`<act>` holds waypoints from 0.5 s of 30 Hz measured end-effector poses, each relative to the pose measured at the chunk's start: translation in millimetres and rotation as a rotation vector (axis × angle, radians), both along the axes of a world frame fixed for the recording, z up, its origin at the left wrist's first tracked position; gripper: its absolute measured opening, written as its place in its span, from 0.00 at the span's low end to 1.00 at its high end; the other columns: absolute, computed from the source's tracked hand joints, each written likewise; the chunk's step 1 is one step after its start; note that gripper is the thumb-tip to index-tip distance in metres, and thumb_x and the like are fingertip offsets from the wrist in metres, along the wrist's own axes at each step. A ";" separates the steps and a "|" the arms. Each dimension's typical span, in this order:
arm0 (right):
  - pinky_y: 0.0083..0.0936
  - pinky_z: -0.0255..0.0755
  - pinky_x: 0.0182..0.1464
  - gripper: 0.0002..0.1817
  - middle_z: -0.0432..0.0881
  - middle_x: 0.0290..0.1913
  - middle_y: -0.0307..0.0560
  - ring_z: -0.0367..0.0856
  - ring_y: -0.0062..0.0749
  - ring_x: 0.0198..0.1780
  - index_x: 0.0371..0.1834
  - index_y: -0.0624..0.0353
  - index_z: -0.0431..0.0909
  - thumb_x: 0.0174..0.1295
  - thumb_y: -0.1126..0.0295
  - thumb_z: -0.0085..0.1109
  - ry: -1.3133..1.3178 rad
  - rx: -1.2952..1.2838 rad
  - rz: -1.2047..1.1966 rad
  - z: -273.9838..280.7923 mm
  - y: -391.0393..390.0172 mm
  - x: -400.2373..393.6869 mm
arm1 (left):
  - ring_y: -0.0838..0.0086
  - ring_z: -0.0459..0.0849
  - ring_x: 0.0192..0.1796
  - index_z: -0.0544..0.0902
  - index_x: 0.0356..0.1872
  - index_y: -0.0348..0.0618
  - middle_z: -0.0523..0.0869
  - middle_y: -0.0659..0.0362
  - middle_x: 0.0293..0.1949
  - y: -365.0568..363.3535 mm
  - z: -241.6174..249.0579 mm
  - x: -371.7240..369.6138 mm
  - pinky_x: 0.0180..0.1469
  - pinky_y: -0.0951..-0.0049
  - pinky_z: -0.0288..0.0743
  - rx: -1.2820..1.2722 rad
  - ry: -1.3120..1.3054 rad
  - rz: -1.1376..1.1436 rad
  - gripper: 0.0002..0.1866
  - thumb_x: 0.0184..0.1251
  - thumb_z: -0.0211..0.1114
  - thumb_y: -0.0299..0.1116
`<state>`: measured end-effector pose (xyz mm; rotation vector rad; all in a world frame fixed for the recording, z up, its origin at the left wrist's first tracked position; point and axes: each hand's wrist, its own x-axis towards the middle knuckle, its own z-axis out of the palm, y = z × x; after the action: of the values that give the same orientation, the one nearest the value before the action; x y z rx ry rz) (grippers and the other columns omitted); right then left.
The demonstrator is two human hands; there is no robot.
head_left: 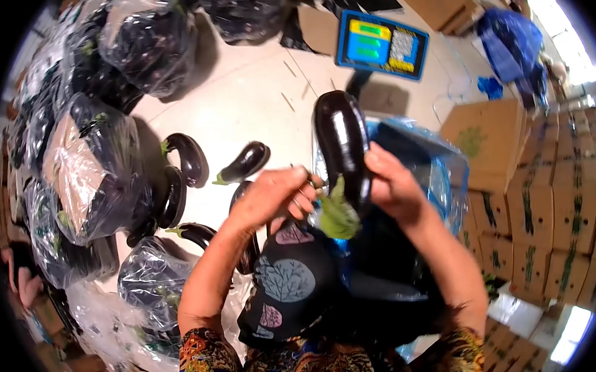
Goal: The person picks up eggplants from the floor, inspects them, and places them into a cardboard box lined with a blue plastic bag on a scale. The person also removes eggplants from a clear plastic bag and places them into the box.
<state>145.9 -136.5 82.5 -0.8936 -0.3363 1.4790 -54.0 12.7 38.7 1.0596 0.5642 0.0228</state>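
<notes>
A large glossy dark purple eggplant (341,138) is in my right hand (394,184), whose fingers and thumb grip its side. Its green cap (339,215) points down towards me. Beside the cap is my left hand (277,195), fingers curled in a pinch; a small dark piece shows at the fingertips, too small to name. Under the right hand stands a container lined with blue plastic (450,170), its inside mostly dark. Loose eggplants lie on the pale floor to the left, among them a small one (244,161) and a curved one (186,158).
Clear plastic bags packed with eggplants (97,169) crowd the left side. A blue-framed scale display (382,45) stands beyond the container. Stacked cardboard boxes (529,205) line the right, with a blue bag (510,41) at the far right. Part of another person's hand (27,279) shows at far left.
</notes>
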 end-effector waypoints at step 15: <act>0.31 0.66 0.62 0.45 0.76 0.56 0.63 0.75 0.45 0.60 0.69 0.69 0.54 0.54 0.59 0.68 -1.002 -0.880 0.037 -104.2 -108.8 55.4 | 0.76 0.82 0.34 0.77 0.54 0.37 0.83 0.56 0.36 -16.5 -134.4 -60.6 0.37 0.79 0.75 -0.028 0.253 0.237 0.18 0.70 0.60 0.38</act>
<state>201.3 -245.3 -21.7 -2.3435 -0.4166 1.0774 -114.6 -3.7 -95.8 0.9701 0.9150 0.0897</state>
